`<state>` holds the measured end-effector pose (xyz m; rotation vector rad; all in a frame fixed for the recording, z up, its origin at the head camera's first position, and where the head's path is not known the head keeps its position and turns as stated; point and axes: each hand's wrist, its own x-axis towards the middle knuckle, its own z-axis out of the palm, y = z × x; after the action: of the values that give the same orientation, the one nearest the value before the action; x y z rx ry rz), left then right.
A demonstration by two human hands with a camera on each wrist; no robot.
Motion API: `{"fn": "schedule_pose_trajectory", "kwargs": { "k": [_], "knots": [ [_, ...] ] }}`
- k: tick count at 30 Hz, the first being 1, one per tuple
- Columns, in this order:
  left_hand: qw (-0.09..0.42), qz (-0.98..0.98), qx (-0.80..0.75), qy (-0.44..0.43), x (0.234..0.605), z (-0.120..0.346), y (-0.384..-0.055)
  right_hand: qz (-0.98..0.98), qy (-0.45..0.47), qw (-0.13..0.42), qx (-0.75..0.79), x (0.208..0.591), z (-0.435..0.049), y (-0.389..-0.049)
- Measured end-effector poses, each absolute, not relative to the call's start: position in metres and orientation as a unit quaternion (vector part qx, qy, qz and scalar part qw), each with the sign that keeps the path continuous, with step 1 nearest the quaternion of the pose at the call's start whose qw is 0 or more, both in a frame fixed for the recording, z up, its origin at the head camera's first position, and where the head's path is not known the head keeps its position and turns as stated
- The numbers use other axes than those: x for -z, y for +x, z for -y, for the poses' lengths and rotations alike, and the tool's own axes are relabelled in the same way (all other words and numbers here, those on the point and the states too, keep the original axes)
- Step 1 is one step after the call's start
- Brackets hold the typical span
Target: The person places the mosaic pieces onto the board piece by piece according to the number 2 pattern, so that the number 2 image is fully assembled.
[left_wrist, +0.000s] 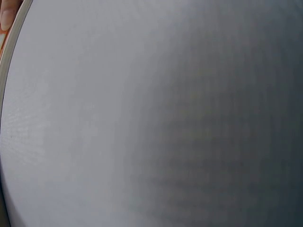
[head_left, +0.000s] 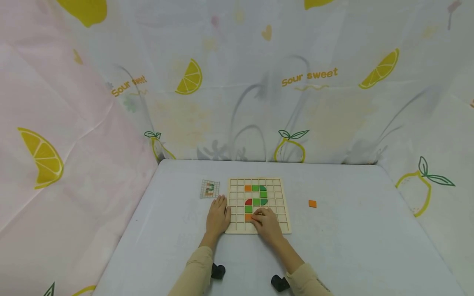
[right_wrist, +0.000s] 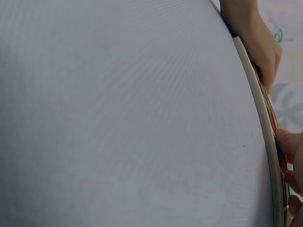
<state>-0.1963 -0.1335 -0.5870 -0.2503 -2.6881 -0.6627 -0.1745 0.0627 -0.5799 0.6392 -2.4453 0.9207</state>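
A square wooden grid board lies on the table with coloured tiles set in its cells, forming a shape like a 2. Orange, green and red pieces make it up, some with rounded corners. My left hand rests along the board's left edge, fingers straight. Over the board's lower middle, my right hand has its fingers curled and pinches at the right side of an orange tile; the fingertips partly hide it. In the right wrist view, the thumb touches the board close to orange.
One loose orange tile lies right of the board. A small pattern card with a printed grid lies to its left. Black devices show by both wrists. Printed cloth walls rise behind the white table.
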Motion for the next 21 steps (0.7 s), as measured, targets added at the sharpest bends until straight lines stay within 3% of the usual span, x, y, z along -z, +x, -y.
{"fn": "schedule_pose_trajectory", "kwargs": {
  "k": [12, 16, 21],
  "knots": [
    [0.19, 0.949, 0.234, -0.095, 0.589, 0.134, -0.196, 0.87, 0.237, 0.232, -0.365, 0.583, -0.07, -0.178],
    [0.223, 0.936, 0.249, -0.11, 0.592, 0.134, -0.196, 0.873, 0.248, 0.245, -0.34, 0.584, -0.072, -0.174],
    [0.253, 0.926, 0.253, -0.123, 0.599, 0.136, -0.198, 0.881, 0.255, 0.225, -0.329, 0.582, -0.075, -0.172]
  ]
}}
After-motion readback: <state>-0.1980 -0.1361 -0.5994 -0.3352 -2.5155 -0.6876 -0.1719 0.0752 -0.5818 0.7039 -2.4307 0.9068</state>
